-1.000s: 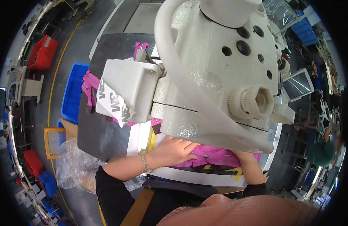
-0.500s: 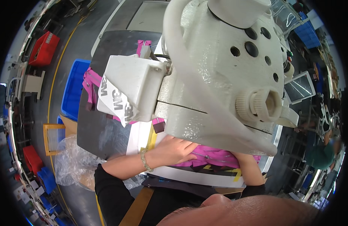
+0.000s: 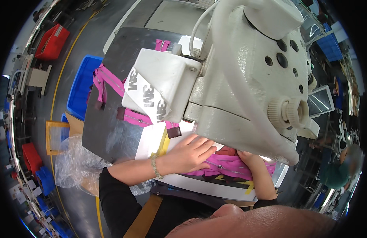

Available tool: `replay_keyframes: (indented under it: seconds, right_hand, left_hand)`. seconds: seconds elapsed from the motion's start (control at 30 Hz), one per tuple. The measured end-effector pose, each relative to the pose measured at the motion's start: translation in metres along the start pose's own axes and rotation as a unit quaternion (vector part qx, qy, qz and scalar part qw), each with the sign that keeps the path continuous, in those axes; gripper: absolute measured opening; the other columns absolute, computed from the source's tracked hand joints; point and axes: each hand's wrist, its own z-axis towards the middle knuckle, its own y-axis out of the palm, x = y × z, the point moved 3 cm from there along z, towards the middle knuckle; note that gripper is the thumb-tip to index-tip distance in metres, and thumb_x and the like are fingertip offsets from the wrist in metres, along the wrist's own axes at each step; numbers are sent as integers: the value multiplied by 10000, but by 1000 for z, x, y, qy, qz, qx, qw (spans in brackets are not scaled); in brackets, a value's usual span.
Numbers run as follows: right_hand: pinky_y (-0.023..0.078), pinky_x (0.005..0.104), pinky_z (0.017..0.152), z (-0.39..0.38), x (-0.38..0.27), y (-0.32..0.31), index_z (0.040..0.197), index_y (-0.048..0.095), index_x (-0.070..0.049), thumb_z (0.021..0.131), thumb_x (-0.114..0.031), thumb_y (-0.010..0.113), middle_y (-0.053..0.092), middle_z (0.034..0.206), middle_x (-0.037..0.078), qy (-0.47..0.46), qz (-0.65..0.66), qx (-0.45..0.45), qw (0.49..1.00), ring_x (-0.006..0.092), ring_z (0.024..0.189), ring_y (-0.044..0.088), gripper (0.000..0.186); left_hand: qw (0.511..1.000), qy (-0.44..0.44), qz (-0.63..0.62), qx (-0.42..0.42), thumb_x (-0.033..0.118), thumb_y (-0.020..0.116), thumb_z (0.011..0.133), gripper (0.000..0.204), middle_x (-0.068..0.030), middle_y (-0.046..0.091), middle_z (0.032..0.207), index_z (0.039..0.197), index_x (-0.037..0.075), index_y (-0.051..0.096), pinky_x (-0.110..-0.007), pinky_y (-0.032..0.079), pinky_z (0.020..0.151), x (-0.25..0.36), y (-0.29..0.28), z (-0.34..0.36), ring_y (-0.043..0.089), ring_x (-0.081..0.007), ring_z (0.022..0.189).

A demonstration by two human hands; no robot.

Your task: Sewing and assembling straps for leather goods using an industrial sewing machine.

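Over on the left, a blue bin point(image 3: 83, 89) sits beside the dark bench point(image 3: 112, 131), loose pink zipper strips point(image 3: 101, 81) draped there. Next, the left hand point(image 3: 190, 154), palm down, fingers stretched, meets the pink zipper bundle point(image 3: 225, 166), near the white machine point(image 3: 239, 95); the right hand point(image 3: 250, 158) touches its far side, partly hidden. Whether either grips, I can't tell.
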Motion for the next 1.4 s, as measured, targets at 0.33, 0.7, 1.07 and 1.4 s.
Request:
replay_keyframes:
  seconds: [0.33, 0.7, 1.07, 1.4]
  right_hand:
    - [441, 456, 930, -11, 5, -2, 1064, 642, -46, 760, -170, 644, 634, 1117, 165, 46, -20, -54, 997, 346, 1067, 588, 329]
    - [419, 448, 971, -38, 1, -9, 1114, 642, -74, 795, -152, 649, 624, 1155, 143, 100, -43, -112, 988, 339, 1098, 569, 328]
    - [408, 448, 988, -60, 7, -10, 1076, 674, -92, 802, -135, 644, 633, 1137, 131, 177, -58, -158, 970, 342, 1094, 565, 279]
    - [432, 452, 945, -67, 9, -1, 1048, 660, -54, 784, -164, 633, 637, 1116, 151, 114, -115, -123, 979, 343, 1067, 583, 287]
  left_hand:
    - [1000, 8, 3, 4, 395, 711, 730, 551, -132, 556, 1209, 1106, 9, 597, -422, 381, 998, 1, 0, 0, 471, -266, 1193]
    - [1000, 2, -4, 10, 375, 738, 692, 550, -128, 558, 1197, 1081, 12, 600, -403, 390, 973, 0, 0, 1, 477, -263, 1183]
    - [1000, 3, 3, 8, 368, 742, 696, 541, -48, 567, 1077, 1094, 29, 601, -341, 412, 859, 0, 2, -1, 534, -184, 988]
    - [1000, 4, 28, 15, 372, 724, 725, 551, -34, 566, 1061, 1144, 37, 596, -323, 408, 835, 3, -2, 0, 539, -170, 967]
